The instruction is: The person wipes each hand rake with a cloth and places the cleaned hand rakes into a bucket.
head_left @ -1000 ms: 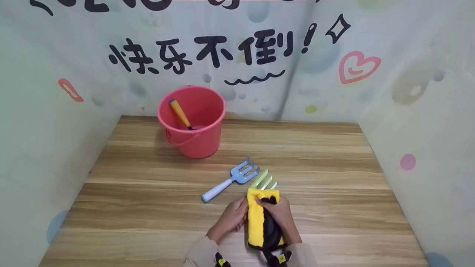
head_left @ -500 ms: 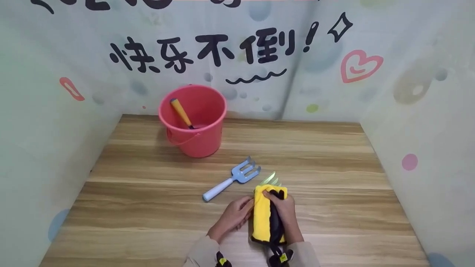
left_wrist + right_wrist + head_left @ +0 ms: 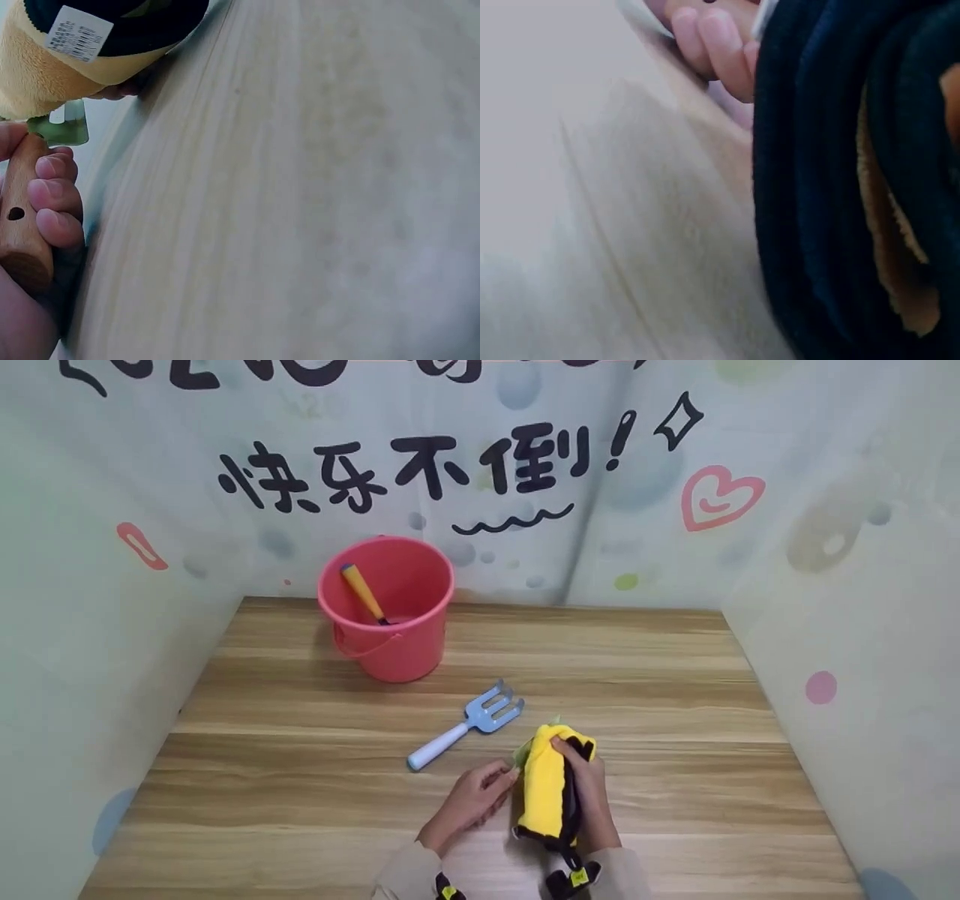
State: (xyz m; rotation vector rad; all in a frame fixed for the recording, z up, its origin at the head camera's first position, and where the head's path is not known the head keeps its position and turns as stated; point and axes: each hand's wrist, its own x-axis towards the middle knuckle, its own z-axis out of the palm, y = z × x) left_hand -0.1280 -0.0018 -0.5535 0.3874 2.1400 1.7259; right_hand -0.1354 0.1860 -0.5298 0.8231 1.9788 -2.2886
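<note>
Cloth (image 3: 544, 791) farther right, green tool (image 3: 520, 755) part-hidden

From the head we look forward and down, far enough back to take in the table (image 3: 300, 780), the wall (image 3: 660, 547), the left hand (image 3: 474, 796) and the right hand (image 3: 592, 791); from the left wrist we look low across the table, close to the handle (image 3: 21, 187) at our left edge; from the right wrist we face the cloth (image 3: 814, 187) so closely that it fills our right side; all three views share cloth, table and left hand.
</note>
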